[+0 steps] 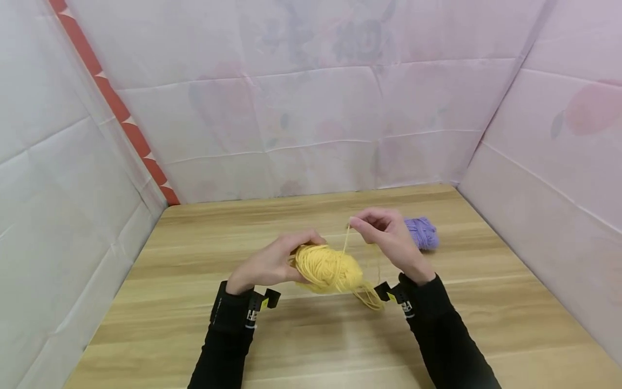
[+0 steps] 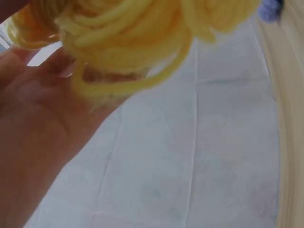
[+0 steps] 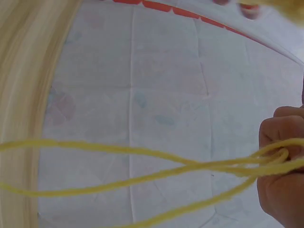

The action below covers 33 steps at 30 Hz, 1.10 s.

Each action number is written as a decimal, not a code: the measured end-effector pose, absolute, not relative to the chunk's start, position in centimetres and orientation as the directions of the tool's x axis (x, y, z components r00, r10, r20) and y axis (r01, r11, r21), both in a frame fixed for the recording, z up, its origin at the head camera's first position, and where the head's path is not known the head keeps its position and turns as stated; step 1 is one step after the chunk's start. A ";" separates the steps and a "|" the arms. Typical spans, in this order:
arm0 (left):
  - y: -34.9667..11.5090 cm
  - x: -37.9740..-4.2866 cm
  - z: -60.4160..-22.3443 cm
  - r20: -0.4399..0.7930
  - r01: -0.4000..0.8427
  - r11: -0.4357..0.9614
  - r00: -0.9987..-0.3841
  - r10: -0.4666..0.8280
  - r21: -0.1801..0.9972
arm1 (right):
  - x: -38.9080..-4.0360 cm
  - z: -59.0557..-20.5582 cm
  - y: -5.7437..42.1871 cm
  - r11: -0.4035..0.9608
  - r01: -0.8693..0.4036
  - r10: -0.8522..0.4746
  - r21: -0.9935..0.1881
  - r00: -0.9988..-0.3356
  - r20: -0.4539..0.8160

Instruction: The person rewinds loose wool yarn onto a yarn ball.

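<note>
My left hand (image 1: 272,262) grips a skein of yellow yarn (image 1: 328,268) by its left end, thumb and fingers round it, above the table. Up close in the left wrist view, loose loops of the yellow yarn (image 2: 123,52) hang over the palm. Higher and to the right, my right hand (image 1: 389,237) pinches a yarn strand (image 1: 346,239) that runs up from the skein. Several strands (image 3: 142,183) trail from its curled fingers in the right wrist view. A loose bundle of yellow loops (image 1: 370,298) droops from the skein's right end.
A purple skein of yarn (image 1: 423,233) lies on the wooden table (image 1: 301,346) behind my right hand, partly hidden by it. Pale sheeting (image 1: 301,108) walls the table at the back and both sides, with a red strip (image 1: 116,102) at the back left.
</note>
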<state>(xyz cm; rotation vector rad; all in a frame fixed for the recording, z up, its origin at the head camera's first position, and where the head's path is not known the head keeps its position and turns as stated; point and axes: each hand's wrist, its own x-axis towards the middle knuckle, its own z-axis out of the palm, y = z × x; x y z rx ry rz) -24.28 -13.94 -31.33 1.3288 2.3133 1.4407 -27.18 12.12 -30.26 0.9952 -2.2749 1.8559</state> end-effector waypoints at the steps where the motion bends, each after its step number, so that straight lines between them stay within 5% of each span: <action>1: -14.0 -24.2 -31.2 0.336 0.599 0.136 -0.606 0.721 0.789 | -27.4 -30.5 11.9 0.079 -0.493 -0.450 -0.867 -0.793 0.410; 7: -14.6 -23.7 -30.7 0.346 0.495 0.020 -0.635 0.690 0.869 | -28.0 -31.7 10.5 0.133 -0.429 -0.499 -0.894 -0.808 0.314; 20: -14.9 -23.3 -30.3 0.331 0.325 -0.097 -0.818 0.470 0.941 | -28.0 -33.6 8.4 0.056 -0.313 -0.608 -0.948 -0.764 0.216; 26: -15.1 -23.3 -30.2 0.364 0.319 -0.188 -0.883 0.297 0.929 | -28.0 -33.8 8.3 0.064 -0.170 -0.699 -0.983 -0.711 0.077; 33: -15.9 -23.9 -30.0 0.437 0.403 -0.384 -0.900 0.001 0.831 | -28.2 -33.8 8.5 0.140 -0.236 -0.776 -0.961 -0.630 0.042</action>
